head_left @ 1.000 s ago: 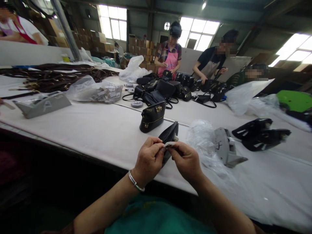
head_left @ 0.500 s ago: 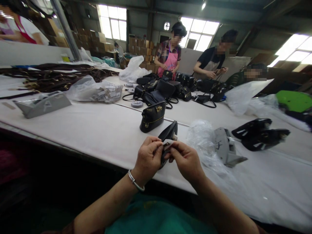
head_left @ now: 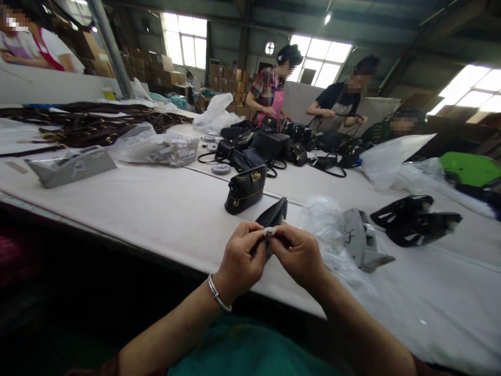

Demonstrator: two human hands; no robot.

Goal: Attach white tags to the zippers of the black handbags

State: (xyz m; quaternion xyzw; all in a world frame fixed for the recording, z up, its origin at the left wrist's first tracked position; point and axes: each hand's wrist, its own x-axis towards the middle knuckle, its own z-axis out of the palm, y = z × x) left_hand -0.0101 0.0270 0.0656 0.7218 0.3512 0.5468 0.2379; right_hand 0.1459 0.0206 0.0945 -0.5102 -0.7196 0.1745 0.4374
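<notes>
Between my fingertips is a small white piece (head_left: 269,231), folded or curled, which looks like paper or foam. My left hand (head_left: 243,253) pinches it from one side, with a metal bangle on the wrist. My right hand (head_left: 299,254) pinches it from the other side, thumb and forefinger together. Directly behind and below my fingers stands a black handbag (head_left: 273,213), mostly hidden by my hands. Just beyond it, another black handbag (head_left: 246,190) with gold zip and clasp stands upright on the white table (head_left: 156,209).
Tape dispensers stand left (head_left: 74,167) and right (head_left: 362,240). Crumpled clear plastic (head_left: 323,224) lies beside my right hand. Black bags (head_left: 418,222) lie further right; several more (head_left: 266,143) are heaped mid-table. Dark straps (head_left: 78,122) cover the far left. Co-workers stand across the table.
The white piece was flatter with a dark mark showing; now it is folded smaller between my fingers. My hands have drawn closer together. A co-worker opposite has spread their hands along a strap.
</notes>
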